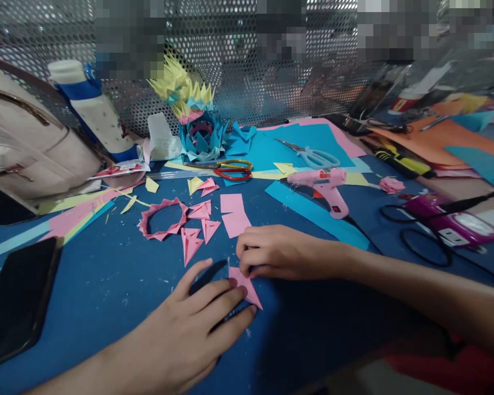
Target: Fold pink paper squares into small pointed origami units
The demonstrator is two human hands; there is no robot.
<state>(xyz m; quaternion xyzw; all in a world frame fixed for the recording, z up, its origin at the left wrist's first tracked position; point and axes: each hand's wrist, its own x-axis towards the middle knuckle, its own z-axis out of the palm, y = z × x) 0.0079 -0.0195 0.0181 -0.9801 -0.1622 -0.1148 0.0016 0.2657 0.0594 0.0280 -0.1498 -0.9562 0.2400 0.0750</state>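
Head view: left hand point(200, 323) touches folded pink paper point(251, 293).

Paper triangle point(252, 295) matt; glue gun point(333, 189) smooth plastic; perforated screen point(234, 71) metal.

No word, number or brand can be read. Beyond the right hand point(278, 252), the pink glue gun point(329, 184) has a small dark patch on its handle, too tiny to decipher; farther past that hand, a red-and-white container's point(404, 101) marking is blurred. Well beyond the left hand point(201, 323), the bottle's point(96, 118) print is illegible.
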